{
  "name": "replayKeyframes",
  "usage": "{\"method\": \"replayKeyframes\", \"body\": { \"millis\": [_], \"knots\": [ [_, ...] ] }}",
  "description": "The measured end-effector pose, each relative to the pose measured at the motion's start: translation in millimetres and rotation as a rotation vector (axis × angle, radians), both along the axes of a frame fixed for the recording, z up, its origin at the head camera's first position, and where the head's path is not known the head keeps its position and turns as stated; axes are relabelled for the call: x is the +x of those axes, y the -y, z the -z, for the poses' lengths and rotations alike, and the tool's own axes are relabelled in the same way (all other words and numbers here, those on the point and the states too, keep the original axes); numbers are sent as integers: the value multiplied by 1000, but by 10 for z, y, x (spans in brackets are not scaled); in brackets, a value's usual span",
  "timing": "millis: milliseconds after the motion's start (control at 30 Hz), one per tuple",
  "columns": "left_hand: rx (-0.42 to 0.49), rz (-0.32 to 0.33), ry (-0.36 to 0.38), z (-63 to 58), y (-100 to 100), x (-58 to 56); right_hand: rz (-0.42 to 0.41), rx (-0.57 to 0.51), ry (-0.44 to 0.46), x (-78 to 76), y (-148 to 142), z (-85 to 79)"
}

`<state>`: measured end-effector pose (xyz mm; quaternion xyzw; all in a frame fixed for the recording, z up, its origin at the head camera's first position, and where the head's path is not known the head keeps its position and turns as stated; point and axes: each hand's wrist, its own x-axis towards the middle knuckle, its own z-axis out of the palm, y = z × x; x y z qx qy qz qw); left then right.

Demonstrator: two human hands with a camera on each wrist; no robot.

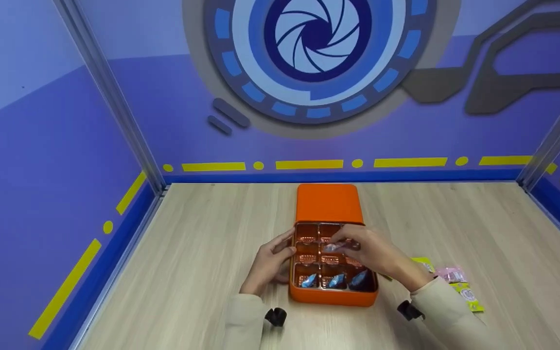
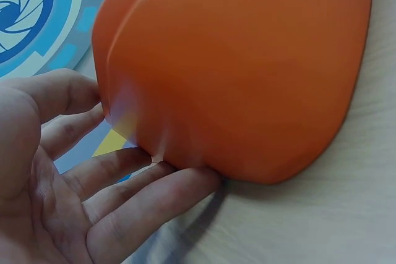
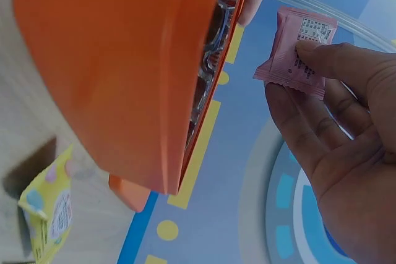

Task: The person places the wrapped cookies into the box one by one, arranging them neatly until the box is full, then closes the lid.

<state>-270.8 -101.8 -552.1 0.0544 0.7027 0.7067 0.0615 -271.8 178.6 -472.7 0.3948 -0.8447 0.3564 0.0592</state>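
Note:
An orange tin [image 1: 333, 295] with a clear, divided plastic insert stands on the table. Blue wrapped pieces [image 1: 337, 280] lie in its three front compartments. My right hand [image 1: 368, 249] is over the right side of the tin, pinching a small pink wrapped candy [image 3: 297, 51] between thumb and fingers above the middle row. The fingers partly hide the compartments below. At the tin's left side, my left hand [image 1: 268, 265] rests its fairly straight fingertips against the wall, as the left wrist view shows.
An orange lid [image 1: 328, 201] extends behind the tin. Right of it, partly under the right forearm, lie a pink packet [image 1: 451, 274] and yellow packets [image 1: 468, 295]. Blue printed panels [image 1: 309, 141] wall the table at the back and both sides.

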Motion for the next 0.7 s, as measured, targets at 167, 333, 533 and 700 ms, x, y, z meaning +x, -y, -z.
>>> {"method": "replayKeyframes", "body": {
  "millis": [167, 333, 533, 700],
  "knots": [
    [5, 6, 7, -9, 3, 7, -22, 6, 10, -28, 70, 12],
    [7, 3, 13, -27, 1, 11, -32, 8, -6, -61, 123, 14],
    [4, 4, 8, -18, 1, 13, -41, -1, 18, -87, 195, -6],
    [-10, 6, 0, -6, -1, 8, -31, 18, -29, -110, 245, -7]
  ]
}}
